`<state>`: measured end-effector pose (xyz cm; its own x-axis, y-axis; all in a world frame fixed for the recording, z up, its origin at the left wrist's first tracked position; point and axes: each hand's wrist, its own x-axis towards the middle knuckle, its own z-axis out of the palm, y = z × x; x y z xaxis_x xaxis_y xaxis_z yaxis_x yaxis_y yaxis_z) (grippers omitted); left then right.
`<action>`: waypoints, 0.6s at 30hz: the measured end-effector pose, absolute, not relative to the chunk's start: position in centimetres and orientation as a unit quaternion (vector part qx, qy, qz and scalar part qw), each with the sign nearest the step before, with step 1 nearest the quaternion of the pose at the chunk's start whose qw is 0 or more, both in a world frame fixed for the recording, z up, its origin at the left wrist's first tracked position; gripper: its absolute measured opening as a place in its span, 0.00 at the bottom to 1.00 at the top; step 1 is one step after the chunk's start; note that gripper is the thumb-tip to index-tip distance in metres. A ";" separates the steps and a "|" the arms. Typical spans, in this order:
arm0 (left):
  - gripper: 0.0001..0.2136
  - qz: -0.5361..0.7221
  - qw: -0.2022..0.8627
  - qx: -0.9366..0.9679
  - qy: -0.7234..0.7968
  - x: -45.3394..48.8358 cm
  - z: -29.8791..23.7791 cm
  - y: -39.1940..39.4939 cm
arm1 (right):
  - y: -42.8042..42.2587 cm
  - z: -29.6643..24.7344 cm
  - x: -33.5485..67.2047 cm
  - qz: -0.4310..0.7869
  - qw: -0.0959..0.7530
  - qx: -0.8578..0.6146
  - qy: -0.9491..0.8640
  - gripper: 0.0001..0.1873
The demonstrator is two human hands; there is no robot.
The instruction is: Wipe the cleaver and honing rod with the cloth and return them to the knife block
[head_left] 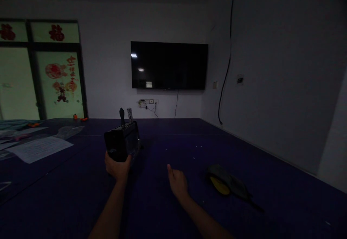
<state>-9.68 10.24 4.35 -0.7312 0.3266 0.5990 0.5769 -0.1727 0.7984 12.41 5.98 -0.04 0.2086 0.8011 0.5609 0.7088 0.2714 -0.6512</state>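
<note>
My left hand [118, 166] is closed around the lower near end of a black box-like device [115, 145]. Its right side looks see-through, and a dark knobbed handle [122, 116] and a shiny silver one [130, 114] stand up from its top. The device is over the dark blue tabletop; whether its base touches is too dark to tell. To the right, my right hand [178, 183] is over the table with nothing visible in it, thumb stretched out apart from loosely bent fingers. Further right lies a soft dark grey item [233, 183] with a yellow patch and a strap.
Printed paper sheets [40, 148] and clear plastic [69, 132] lie at the left, with small orange items [76, 116] at the far edge. Beyond the blue table [162, 203] are a wall-mounted television [169, 65] and a hanging black cable [227, 73].
</note>
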 end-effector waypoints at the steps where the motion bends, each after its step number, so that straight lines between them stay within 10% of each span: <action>1: 0.43 -0.679 0.092 -0.358 -0.635 -9.7 4.2 10.3 | 6.0 -0.1 12.4 0.047 0.489 -0.602 -0.630 0.34; 18: 0.43 -0.645 0.092 -0.449 -0.611 -9.9 3.0 11.9 | 6.0 -0.2 12.6 0.048 0.466 -0.600 -0.649 0.37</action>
